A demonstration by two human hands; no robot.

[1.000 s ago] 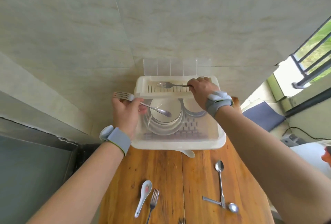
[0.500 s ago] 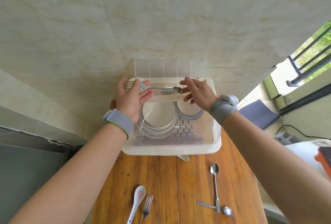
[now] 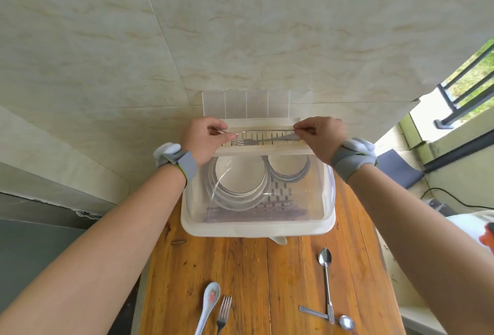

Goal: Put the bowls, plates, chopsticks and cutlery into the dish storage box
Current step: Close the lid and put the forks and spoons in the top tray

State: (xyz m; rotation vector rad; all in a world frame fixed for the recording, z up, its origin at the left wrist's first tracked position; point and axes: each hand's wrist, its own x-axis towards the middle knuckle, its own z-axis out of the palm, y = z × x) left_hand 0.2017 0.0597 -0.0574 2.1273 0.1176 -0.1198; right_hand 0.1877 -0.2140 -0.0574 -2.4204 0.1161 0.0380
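Both hands' fingers pinch a fork [image 3: 267,131] above the wooden table [image 3: 248,275], facing a marble-tiled wall [image 3: 240,27].

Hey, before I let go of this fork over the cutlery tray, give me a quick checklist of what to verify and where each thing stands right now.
1. Held fork over the slotted cutlery tray at the back of the dish storage box: ok.
2. Both ends gripped, left hand and right hand: ok.
3. Room beside the fork already lying in the tray: cannot tell, they overlap in this view.
4. Lid open and upright behind the tray: ok.
5. Plates below are out of the drop path: ok.
6. Cutlery left on the table: not ok, three spoons and a fork remain.
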